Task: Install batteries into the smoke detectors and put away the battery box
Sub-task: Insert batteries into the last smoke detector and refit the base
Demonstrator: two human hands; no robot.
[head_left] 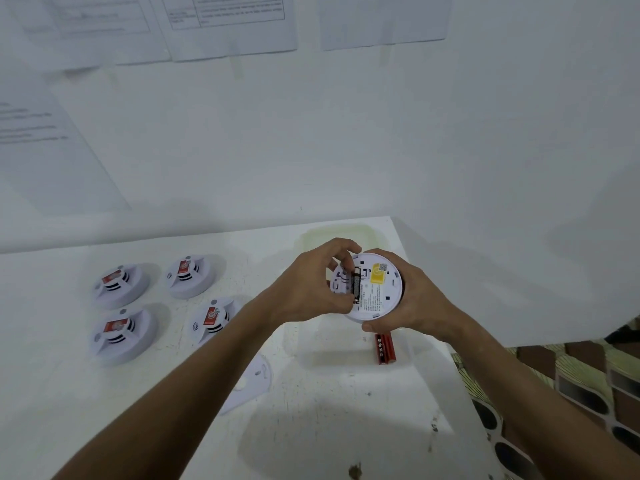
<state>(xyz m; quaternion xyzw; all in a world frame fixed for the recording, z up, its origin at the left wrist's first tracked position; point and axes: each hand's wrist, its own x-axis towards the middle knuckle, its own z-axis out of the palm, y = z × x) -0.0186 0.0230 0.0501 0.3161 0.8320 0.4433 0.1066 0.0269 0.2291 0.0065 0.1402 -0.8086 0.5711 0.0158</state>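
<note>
I have the open smoke detector [372, 287] lifted above the table [329, 410], back side facing up, with my right hand [412, 299] wrapped around its rim from the right, thumb at the near edge. My left hand [311, 289] has its fingertips curled in at the battery bay, pinching what looks like a battery [356, 284] seated there; the fingers hide most of it, so I cannot tell whether it is fully home.

Four more detectors [119, 285] sit face up in a group on the left of the table, well apart from my hands. A flat white cover plate [251, 382] lies on the table below my left forearm. Just beneath my right hand two red batteries [385, 348] lie side by side in a clear battery box [301, 355], and a second clear tray or lid [332, 237] rests behind the hands.

I judge the detector to be light, rigid plastic with a smooth rim, so holding it around the edge suits it best, keeping clear of the thin clips and contacts. The battery should be small, hard and a little slippery; I would press it by its ends rather than squeeze its middle.
</note>
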